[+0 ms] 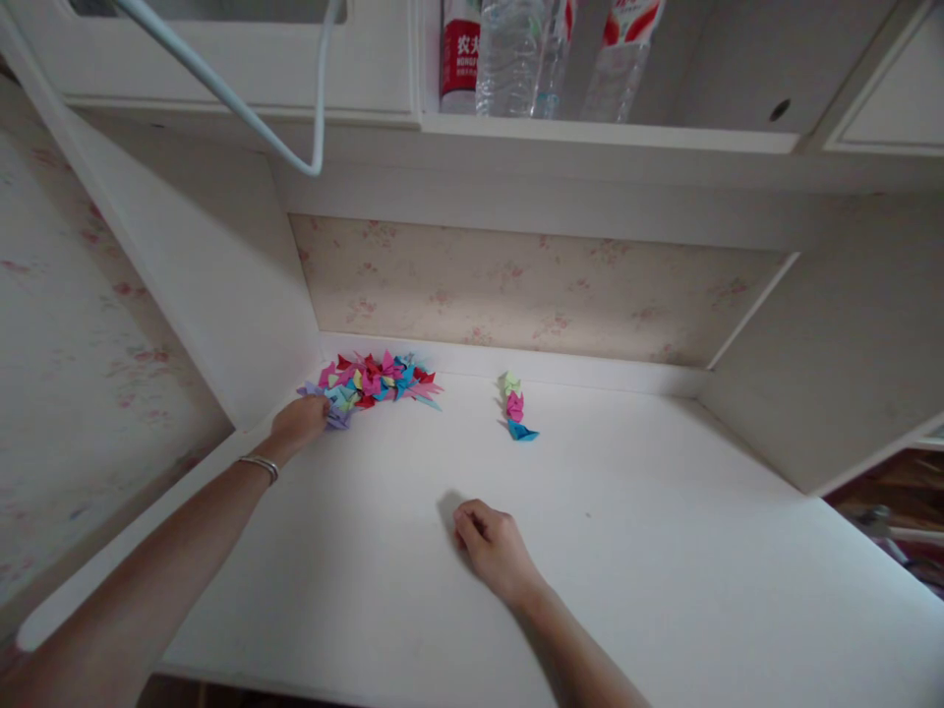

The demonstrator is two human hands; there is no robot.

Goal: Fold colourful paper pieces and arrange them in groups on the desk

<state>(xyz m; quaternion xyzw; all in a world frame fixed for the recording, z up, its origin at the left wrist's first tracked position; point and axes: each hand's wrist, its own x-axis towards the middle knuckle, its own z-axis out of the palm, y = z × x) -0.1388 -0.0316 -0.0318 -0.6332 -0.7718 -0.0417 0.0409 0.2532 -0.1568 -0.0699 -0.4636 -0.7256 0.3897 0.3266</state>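
Observation:
At the back left of the desk lies a heap of folded paper cranes (pixel 380 379) in pink, red, blue, yellow and purple. My left hand (pixel 301 421), with a silver bangle on its wrist, reaches to the heap's near left end. Its fingers close on a purple paper crane (pixel 337 417), partly hidden by the hand. My right hand (pixel 491 541) rests on the desk in a loose fist, holding nothing. Beyond it, three paper cranes form a short row: a pale green one (pixel 510 383), a pink one (pixel 514 406) and a blue one (pixel 523 431).
The white desk (pixel 664 551) sits between side panels, with floral wallpaper (pixel 546 290) behind. Overhead, a shelf (pixel 612 135) holds several plastic bottles (pixel 508 59). A pale curved tube (pixel 251 113) hangs down at the upper left.

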